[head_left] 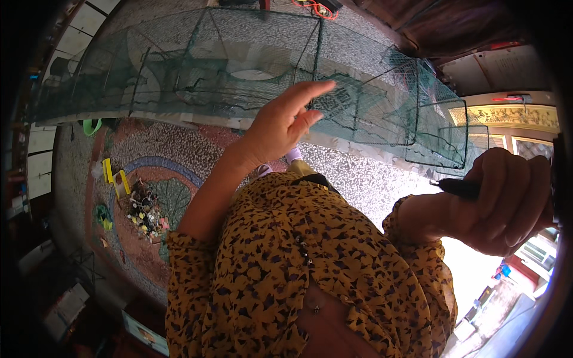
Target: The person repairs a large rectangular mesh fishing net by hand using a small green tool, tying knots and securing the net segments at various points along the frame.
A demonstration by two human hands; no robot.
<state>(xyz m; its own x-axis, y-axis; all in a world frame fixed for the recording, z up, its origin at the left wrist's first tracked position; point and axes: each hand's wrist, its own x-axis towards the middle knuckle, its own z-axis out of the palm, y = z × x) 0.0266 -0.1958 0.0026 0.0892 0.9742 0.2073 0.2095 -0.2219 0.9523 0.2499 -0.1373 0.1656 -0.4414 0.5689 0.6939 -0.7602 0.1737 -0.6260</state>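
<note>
Left hand (279, 122) empty with fingers parted, right hand (504, 200) curled round a dark tool (459, 188), upper-frame green netting (227, 89) seems light, limp, best gripped by its rims (467, 134).

Long green net (364, 110) is stretching out in kinda boxy sections on dark frames, running past the left hand (279, 123) on both sides. Little black tool (461, 188)'s poking out of the right hand (507, 200), slim tip facing left.
</note>
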